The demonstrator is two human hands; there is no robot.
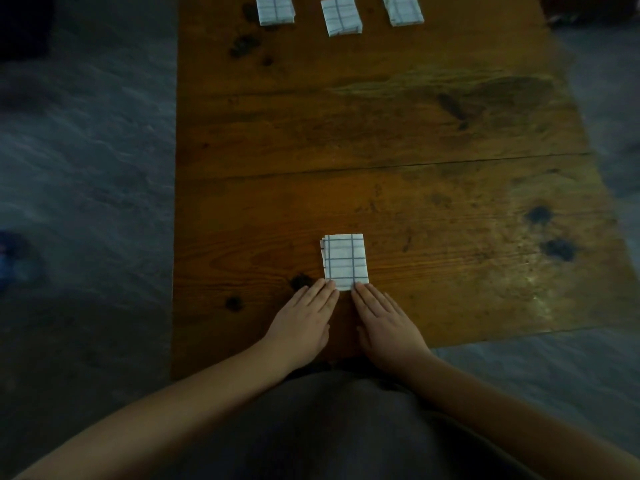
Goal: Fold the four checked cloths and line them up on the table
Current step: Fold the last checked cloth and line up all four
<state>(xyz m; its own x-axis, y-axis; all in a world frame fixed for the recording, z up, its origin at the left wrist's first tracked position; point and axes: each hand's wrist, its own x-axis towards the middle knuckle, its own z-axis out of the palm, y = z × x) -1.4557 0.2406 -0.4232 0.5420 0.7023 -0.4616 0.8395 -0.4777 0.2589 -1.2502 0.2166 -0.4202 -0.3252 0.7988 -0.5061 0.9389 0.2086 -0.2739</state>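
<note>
Checked cloth, folded into a small rectangle, lies near my edge of the wooden table, which stands on a grey floor. I see the left hand and right hand lying flat, fingers straight, gripping nothing, with their fingertips touching the cloth's near corners. At the table's far end three more folded pieces sit in a row, apart from each other: far-left cloth, far-middle cloth, far-right cloth.
</note>
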